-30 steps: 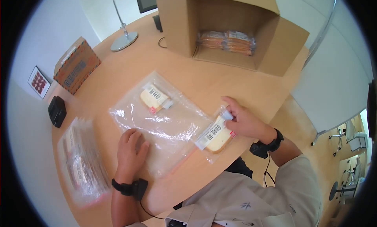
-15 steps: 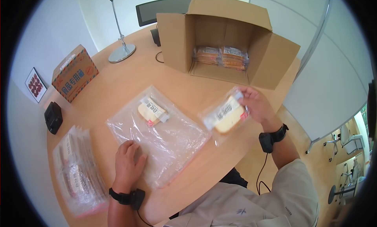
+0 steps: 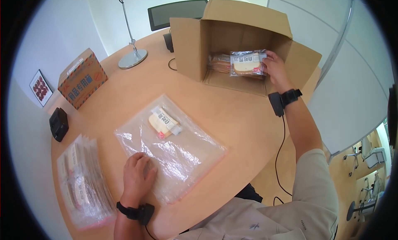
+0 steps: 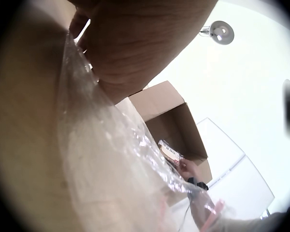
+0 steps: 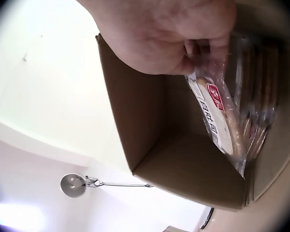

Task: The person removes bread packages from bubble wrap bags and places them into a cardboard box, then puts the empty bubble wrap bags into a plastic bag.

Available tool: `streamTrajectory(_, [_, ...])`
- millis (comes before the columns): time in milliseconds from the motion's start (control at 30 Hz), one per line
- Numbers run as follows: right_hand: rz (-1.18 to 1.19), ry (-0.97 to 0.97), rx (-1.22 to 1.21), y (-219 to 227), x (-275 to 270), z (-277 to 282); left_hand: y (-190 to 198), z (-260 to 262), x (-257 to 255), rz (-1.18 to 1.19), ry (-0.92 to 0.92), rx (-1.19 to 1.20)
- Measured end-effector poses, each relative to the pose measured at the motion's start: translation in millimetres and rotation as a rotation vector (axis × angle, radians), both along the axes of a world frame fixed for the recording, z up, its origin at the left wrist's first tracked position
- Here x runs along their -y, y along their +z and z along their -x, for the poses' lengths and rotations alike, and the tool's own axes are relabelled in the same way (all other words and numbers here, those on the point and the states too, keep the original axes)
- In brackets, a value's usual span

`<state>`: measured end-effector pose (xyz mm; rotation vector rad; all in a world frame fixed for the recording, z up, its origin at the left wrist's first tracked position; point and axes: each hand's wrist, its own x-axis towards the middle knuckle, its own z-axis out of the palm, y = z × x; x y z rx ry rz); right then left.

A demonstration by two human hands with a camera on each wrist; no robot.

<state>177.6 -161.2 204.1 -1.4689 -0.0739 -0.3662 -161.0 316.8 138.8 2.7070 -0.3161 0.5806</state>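
The right hand pinches one end of a wrapped bread slice at the mouth of the open cardboard box, in front of stacked packs. In the right wrist view, fingers and thumb grip the wrapper of that slice, beside the stack. The left hand rests on the left edge of a large clear bag, fingers loosely bent. Another wrapped slice lies at the upper part of the bag.
A pile of filled clear bags lies at the left. Beyond stand a small printed carton, a black device, a lamp base and a monitor. A cable hangs from the right wrist.
The right hand has lifted its wrapped slice from the bag's right side and carried it up and away into the box opening. The left hand has stayed on the bag.
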Motion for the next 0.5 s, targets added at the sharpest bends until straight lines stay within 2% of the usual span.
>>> streamTrajectory(133, [0.083,-0.028,-0.014,9.5,-8.8,-41.6,4.2,-0.6,2.5,-0.003,0.014,-0.008])
streamTrajectory(233, [0.039,-0.098,-0.053,14.6,-25.4,-66.8,5.8,-2.7,2.4,-0.007,0.011,-0.035])
streamTrajectory(500, [0.04,0.02,-0.044,9.2,-58.9,-116.0,8.0,-7.6,5.4,0.006,0.07,-0.089])
